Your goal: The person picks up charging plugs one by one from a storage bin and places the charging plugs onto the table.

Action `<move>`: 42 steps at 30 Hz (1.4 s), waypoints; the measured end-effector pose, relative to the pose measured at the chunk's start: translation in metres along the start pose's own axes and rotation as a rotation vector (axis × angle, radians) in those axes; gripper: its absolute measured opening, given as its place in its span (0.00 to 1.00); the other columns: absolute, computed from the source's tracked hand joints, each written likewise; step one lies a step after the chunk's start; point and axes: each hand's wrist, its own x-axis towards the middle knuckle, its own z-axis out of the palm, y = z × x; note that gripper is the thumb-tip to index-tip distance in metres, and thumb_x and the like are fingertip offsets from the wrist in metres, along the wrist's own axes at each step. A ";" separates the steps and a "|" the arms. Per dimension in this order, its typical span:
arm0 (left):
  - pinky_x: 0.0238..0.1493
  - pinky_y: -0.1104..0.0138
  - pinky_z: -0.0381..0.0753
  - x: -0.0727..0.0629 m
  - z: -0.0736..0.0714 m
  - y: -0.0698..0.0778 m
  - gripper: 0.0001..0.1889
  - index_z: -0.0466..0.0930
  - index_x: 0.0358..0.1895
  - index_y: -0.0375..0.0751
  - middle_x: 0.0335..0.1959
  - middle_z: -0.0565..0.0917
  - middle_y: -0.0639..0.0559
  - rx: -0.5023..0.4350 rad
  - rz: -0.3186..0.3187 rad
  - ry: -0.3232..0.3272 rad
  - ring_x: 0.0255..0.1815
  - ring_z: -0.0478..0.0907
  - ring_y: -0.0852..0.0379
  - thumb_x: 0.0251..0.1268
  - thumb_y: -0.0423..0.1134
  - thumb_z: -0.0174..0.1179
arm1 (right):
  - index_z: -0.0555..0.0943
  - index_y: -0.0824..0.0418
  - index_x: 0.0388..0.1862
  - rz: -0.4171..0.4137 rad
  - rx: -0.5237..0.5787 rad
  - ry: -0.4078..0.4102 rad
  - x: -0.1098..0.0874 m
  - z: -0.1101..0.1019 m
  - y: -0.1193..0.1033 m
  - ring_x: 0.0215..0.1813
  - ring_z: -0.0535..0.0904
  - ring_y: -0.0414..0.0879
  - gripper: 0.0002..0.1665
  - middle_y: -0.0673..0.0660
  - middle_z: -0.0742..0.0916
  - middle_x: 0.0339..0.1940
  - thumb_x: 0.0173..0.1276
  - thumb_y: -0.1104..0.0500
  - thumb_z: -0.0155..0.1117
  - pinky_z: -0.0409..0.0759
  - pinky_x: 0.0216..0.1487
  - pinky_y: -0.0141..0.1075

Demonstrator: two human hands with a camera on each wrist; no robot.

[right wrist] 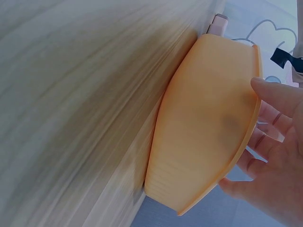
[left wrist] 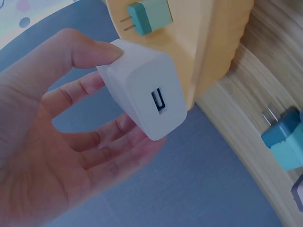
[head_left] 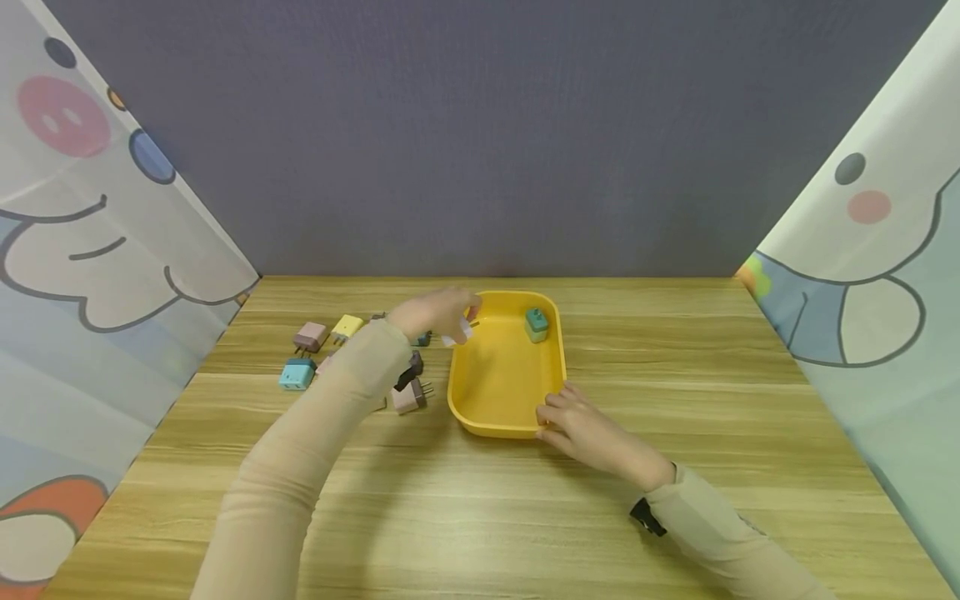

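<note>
My left hand [head_left: 441, 310] pinches a white USB charger [left wrist: 147, 90] between thumb and fingers, over the left rim of a yellow plastic bin [head_left: 502, 375]. The charger's USB port faces the left wrist camera, and its metal prongs point toward the bin in the head view. Inside the bin, by its far right corner, sits a two-tone green plug charger [head_left: 536, 325]. My right hand [head_left: 581, 429] grips the bin's near right corner, thumb and fingers on either side of the rim [right wrist: 253, 125].
Left of the bin lie several plug chargers, among them a yellow one [head_left: 348, 327], a blue one [head_left: 297, 374] and a pinkish one [head_left: 311, 336]; my left arm hides some. A grey wall [head_left: 495, 142] rises behind the wooden table [head_left: 675, 358], with printed curtains at both sides.
</note>
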 end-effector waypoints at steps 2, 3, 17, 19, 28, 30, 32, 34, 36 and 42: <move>0.34 0.66 0.72 -0.003 0.000 -0.002 0.14 0.70 0.37 0.39 0.40 0.73 0.47 -0.010 -0.003 0.006 0.37 0.70 0.52 0.47 0.32 0.64 | 0.70 0.54 0.24 -0.001 -0.001 0.000 0.000 0.000 0.000 0.34 0.68 0.41 0.09 0.45 0.72 0.25 0.58 0.59 0.61 0.59 0.59 0.55; 0.34 0.66 0.72 -0.005 0.000 -0.003 0.13 0.70 0.36 0.39 0.39 0.73 0.47 -0.018 -0.003 0.009 0.36 0.69 0.53 0.47 0.32 0.63 | 0.70 0.54 0.24 0.001 0.001 -0.003 0.000 0.000 0.000 0.34 0.68 0.41 0.09 0.45 0.72 0.25 0.58 0.59 0.61 0.58 0.59 0.55; 0.36 0.65 0.74 -0.026 0.003 -0.014 0.15 0.72 0.40 0.36 0.37 0.76 0.46 -0.052 0.004 0.054 0.36 0.72 0.52 0.47 0.31 0.63 | 0.70 0.54 0.25 0.002 0.005 -0.006 0.000 0.000 0.000 0.34 0.68 0.41 0.09 0.45 0.71 0.25 0.58 0.59 0.61 0.58 0.58 0.56; 0.36 0.65 0.74 -0.028 0.005 -0.016 0.15 0.72 0.39 0.37 0.36 0.76 0.46 -0.057 0.012 0.063 0.35 0.73 0.53 0.46 0.30 0.63 | 0.70 0.54 0.24 -0.003 0.001 0.002 0.000 0.000 0.001 0.34 0.67 0.41 0.09 0.45 0.71 0.25 0.58 0.59 0.61 0.59 0.58 0.56; 0.38 0.63 0.74 -0.042 0.011 -0.026 0.15 0.72 0.40 0.38 0.37 0.75 0.47 -0.053 0.013 0.089 0.37 0.72 0.52 0.47 0.31 0.63 | 0.70 0.54 0.24 -0.007 -0.001 0.004 0.000 0.000 0.001 0.34 0.68 0.41 0.09 0.45 0.72 0.25 0.58 0.59 0.61 0.59 0.58 0.56; 0.37 0.63 0.73 -0.046 0.013 -0.029 0.13 0.71 0.38 0.39 0.36 0.74 0.46 -0.057 0.009 0.093 0.37 0.71 0.51 0.48 0.32 0.63 | 0.70 0.54 0.24 -0.008 -0.003 0.007 0.000 0.001 0.001 0.34 0.68 0.41 0.09 0.45 0.72 0.25 0.58 0.59 0.61 0.59 0.58 0.56; 0.36 0.63 0.72 -0.049 0.014 -0.033 0.12 0.70 0.36 0.40 0.35 0.74 0.46 -0.068 0.007 0.099 0.36 0.70 0.51 0.48 0.31 0.62 | 0.70 0.54 0.24 -0.010 -0.005 0.011 0.000 0.001 0.001 0.34 0.68 0.41 0.09 0.45 0.72 0.25 0.58 0.59 0.61 0.59 0.58 0.56; 0.34 0.63 0.71 -0.052 0.016 -0.037 0.12 0.70 0.36 0.40 0.35 0.72 0.45 -0.079 -0.009 0.093 0.34 0.69 0.51 0.48 0.31 0.62 | 0.70 0.54 0.24 -0.013 -0.006 0.016 0.000 0.002 0.001 0.34 0.68 0.40 0.09 0.45 0.72 0.25 0.58 0.59 0.62 0.59 0.58 0.56; 0.32 0.63 0.70 -0.055 0.017 -0.041 0.13 0.69 0.37 0.41 0.35 0.71 0.44 -0.087 -0.032 0.085 0.34 0.69 0.50 0.48 0.31 0.62 | 0.70 0.54 0.24 -0.017 -0.006 0.023 0.000 0.002 0.002 0.34 0.68 0.40 0.09 0.45 0.72 0.25 0.57 0.60 0.62 0.59 0.57 0.57; 0.30 0.64 0.70 -0.064 0.020 -0.051 0.14 0.69 0.39 0.42 0.41 0.71 0.41 -0.104 -0.089 0.065 0.33 0.69 0.50 0.48 0.31 0.61 | 0.70 0.54 0.25 -0.003 -0.008 0.001 0.000 0.001 0.002 0.35 0.69 0.42 0.09 0.46 0.73 0.26 0.58 0.59 0.61 0.58 0.59 0.56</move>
